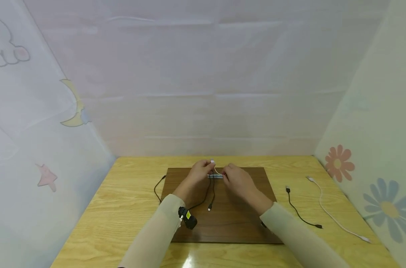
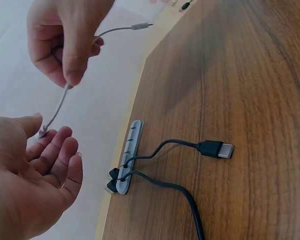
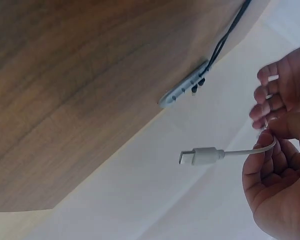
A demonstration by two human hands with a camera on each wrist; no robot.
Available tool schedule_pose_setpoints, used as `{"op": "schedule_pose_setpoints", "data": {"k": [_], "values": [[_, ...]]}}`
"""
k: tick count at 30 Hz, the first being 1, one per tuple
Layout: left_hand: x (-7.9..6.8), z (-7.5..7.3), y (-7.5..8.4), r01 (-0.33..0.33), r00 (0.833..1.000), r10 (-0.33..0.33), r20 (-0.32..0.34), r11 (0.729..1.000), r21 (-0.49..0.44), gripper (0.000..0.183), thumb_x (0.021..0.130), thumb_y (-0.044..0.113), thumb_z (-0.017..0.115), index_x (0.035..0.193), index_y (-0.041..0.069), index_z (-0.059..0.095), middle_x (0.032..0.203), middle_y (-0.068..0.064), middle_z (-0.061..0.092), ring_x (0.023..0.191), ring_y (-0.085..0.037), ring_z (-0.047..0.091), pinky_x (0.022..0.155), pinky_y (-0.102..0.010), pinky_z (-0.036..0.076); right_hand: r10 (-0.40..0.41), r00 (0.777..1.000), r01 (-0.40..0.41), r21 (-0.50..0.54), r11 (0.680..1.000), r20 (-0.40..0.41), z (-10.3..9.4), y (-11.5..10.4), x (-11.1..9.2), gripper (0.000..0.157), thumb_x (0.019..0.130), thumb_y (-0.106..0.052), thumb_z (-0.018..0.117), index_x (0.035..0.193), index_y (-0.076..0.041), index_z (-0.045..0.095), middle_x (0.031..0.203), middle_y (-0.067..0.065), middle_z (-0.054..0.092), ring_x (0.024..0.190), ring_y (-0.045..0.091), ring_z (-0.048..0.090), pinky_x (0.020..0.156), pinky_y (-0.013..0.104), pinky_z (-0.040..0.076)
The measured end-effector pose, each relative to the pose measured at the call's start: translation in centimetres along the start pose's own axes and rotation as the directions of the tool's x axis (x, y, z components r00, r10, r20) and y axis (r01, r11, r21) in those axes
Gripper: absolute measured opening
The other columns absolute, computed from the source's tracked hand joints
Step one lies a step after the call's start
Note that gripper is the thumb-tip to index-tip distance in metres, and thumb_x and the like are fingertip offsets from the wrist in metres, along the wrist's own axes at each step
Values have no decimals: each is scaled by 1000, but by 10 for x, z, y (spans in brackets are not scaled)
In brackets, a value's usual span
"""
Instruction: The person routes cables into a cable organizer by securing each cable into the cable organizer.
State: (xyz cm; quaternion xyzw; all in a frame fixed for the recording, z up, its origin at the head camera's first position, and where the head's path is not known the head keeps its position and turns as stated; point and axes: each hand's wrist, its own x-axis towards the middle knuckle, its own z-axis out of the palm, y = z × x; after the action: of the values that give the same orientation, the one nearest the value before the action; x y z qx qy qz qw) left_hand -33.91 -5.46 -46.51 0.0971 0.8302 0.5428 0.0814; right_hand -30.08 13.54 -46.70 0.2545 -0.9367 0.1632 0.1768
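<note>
My left hand (image 1: 200, 170) pinches one end of a white USB cable (image 2: 59, 106) between thumb and forefinger, its other fingers loosely bent. Farther along the same cable, my right hand (image 1: 236, 178) grips it with thumb and curled fingers. A white USB-C plug (image 3: 205, 156) sticks out past the right hand. Both hands are raised over the far edge of a brown wooden board (image 1: 236, 223). A grey slotted cable holder (image 2: 134, 140) lies along that edge. Two black cables (image 2: 160, 183) sit in slots at one end of it; other slots hold nothing.
On the light wooden table (image 1: 122, 216), a short black cable (image 1: 298, 213) and another white cable (image 1: 330, 216) lie right of the board. One black cable's thin end (image 1: 157, 186) loops out past its left edge. A pale wall covering (image 1: 209, 74) rises behind.
</note>
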Motion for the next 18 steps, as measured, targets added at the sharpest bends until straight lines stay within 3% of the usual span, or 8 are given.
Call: {"op": "schedule_pose_setpoints", "data": {"k": [7, 12, 15, 18], "values": [[11, 3, 0, 17, 1000, -17, -8, 998, 66, 25, 103, 26, 61, 111, 3, 66, 94, -7, 68, 83, -16, 61, 73, -32, 54, -22, 1000, 21, 31, 999, 22, 5, -4, -6, 5, 95, -8, 69, 95, -4, 70, 91, 3, 65, 74, 13, 61, 65, 29, 53], [14, 4, -1, 24, 1000, -26, 14, 992, 124, 24, 102, 27, 63, 107, 4, 66, 90, -4, 66, 81, -17, 60, 76, -36, 55, -53, 998, 51, 38, 998, 37, 6, -5, -13, 7, 96, -8, 69, 99, -4, 74, 86, 1, 63, 69, 11, 57, 61, 27, 51], [15, 5, -3, 10, 1000, -15, 28, 987, 163, 22, 102, 25, 64, 102, 4, 66, 87, -3, 64, 78, -17, 57, 70, -33, 51, -76, 994, 74, 26, 997, 76, 6, -5, -19, 13, 97, -10, 69, 106, -4, 75, 88, 3, 63, 68, 13, 58, 60, 29, 52], [16, 6, -6, 2, 999, -8, 30, 977, 215, 20, 102, 24, 63, 99, 4, 65, 84, -2, 61, 74, -15, 52, 64, -27, 43, -103, 987, 103, 7, 995, 121, 7, -6, -25, 18, 97, -10, 69, 112, -4, 74, 99, 7, 68, 78, 19, 68, 66, 33, 57]]}}
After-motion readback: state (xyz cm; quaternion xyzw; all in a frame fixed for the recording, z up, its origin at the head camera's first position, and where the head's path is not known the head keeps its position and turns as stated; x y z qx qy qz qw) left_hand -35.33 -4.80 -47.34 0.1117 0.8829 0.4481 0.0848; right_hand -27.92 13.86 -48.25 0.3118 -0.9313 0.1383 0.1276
